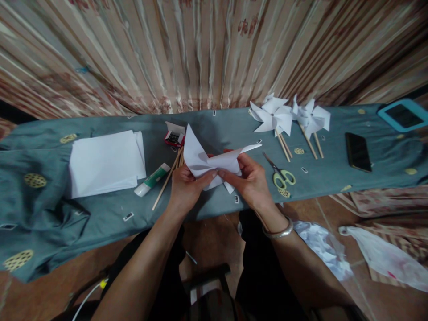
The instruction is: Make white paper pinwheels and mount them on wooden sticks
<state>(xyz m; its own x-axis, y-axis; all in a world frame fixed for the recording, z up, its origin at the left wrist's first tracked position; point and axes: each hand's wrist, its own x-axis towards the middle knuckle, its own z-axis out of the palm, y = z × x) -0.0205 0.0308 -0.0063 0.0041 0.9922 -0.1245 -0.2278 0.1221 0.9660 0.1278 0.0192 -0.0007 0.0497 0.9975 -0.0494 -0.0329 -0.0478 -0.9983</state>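
Paper [214,162], white and partly folded, sits pinched between both hands just above the near edge of the bench [100,218]. The left hand [187,187] grips its lower left part with thumb on top, and the right hand [249,180] closes on the lower right, thumbs nearly meeting at the middle, likely so the folds are pressed toward the centre. The sheet looks crisp, with one pointed flap standing up at the left and another stretching out to the right, much like a blade of a pinwheel. Two finished pinwheels [290,117] on wooden sticks lie farther back to the right, apart from the work. Scissors [280,173] with green handles rest just beside the right hand, within easy reach. A glue stick [152,179], loose sticks [168,178] and a small box [174,136] lie by the left hand, and a stack of white sheets [105,162] sits farther left. A dark phone [358,151] lies well to the right.
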